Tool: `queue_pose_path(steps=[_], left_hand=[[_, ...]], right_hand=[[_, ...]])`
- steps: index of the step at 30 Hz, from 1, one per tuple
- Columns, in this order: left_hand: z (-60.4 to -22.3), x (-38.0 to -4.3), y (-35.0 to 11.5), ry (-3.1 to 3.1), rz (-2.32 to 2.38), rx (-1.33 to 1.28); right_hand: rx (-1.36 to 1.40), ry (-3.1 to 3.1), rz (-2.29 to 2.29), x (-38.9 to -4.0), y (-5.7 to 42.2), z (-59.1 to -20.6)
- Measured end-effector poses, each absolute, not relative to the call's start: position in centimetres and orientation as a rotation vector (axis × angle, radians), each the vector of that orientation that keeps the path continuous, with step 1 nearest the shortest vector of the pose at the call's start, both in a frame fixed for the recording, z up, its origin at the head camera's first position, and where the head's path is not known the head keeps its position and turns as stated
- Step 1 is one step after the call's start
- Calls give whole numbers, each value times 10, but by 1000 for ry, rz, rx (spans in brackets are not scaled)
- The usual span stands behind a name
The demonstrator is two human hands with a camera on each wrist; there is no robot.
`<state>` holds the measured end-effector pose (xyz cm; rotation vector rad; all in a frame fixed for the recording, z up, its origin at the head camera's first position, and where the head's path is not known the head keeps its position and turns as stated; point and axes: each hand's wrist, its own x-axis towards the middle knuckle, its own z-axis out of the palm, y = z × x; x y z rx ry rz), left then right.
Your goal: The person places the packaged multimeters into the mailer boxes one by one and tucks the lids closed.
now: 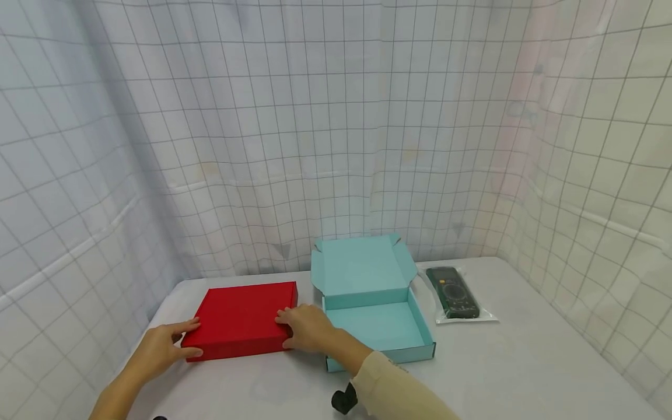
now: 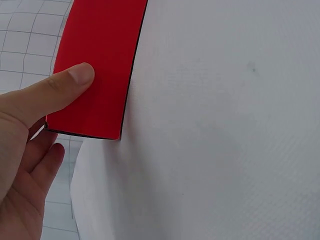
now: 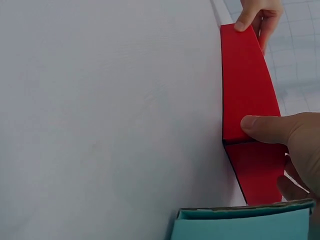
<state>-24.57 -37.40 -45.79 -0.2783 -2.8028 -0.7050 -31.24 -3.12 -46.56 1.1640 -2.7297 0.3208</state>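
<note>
A closed red cardboard box [image 1: 244,318] lies flat on the left part of the table. My left hand [image 1: 160,350] grips its left front corner, and in the left wrist view the thumb [image 2: 70,85] presses the red front face while the other fingers go round the side. At the opposite end my right hand [image 1: 310,329] holds the right front corner, thumb [image 3: 260,127] on the front face and fingers over the top and side. Beside the right forearm stands an open light-blue cardboard box [image 1: 375,326], its lid [image 1: 362,265] tipped back.
At the right of the table [image 1: 525,361] lies a dark multimeter [image 1: 452,291] in a clear plastic bag. A small black object [image 1: 343,399] sits near the front edge by the right sleeve. White grid-patterned curtains [image 1: 336,134] enclose the back and both sides.
</note>
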Motion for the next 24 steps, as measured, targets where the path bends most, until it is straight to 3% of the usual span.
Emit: queue_pose_path(steps=[11, 24], left_hand=[[-447, -247, -368, -2837, -755, -239], [-418, -243, -345, -2769, -920, -266]], right_hand=[[1175, -2823, 692, -317, -22, -444], [1264, -2708, 653, -328, 7, -421]])
